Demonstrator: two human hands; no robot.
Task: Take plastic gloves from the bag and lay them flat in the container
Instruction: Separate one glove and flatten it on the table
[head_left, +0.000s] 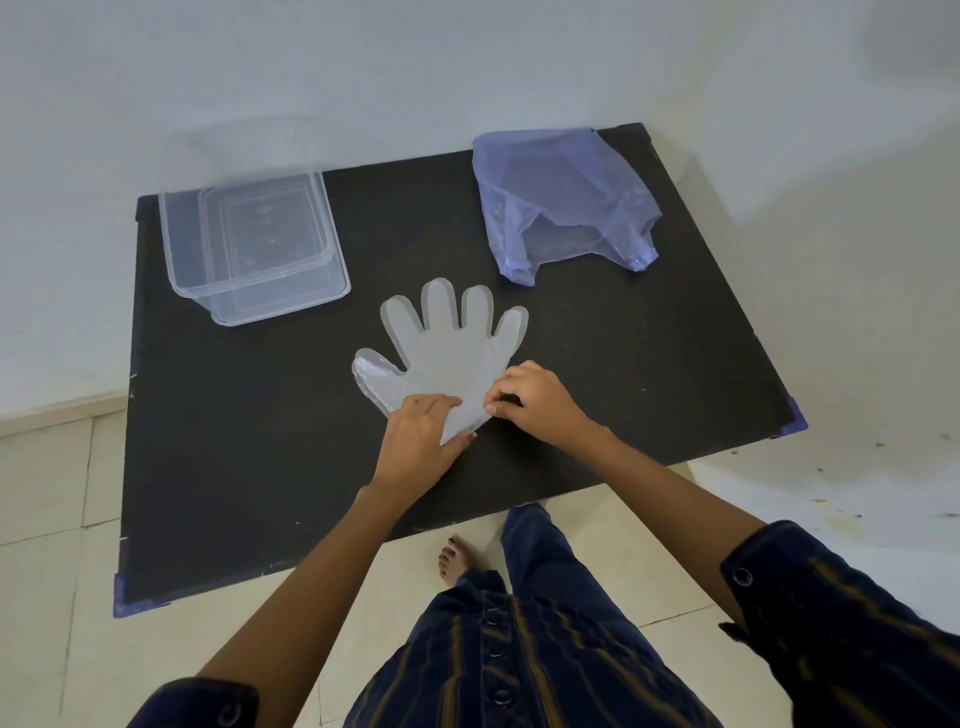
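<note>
A clear plastic glove (447, 348) lies flat in the middle of the black table (260, 441), fingers pointing away from me. My left hand (421, 436) presses on its cuff edge with the fingers closed over it. My right hand (535, 397) pinches the cuff's right corner. A clear rectangular container (249, 249) stands at the far left of the table with nothing visible inside. The pale purple plastic bag (561, 202) lies at the far right, its mouth facing me.
The table stands against a white wall in a corner, with tiled floor to the left and in front. My bare foot (457, 561) and dark striped clothes are just below the table's near edge.
</note>
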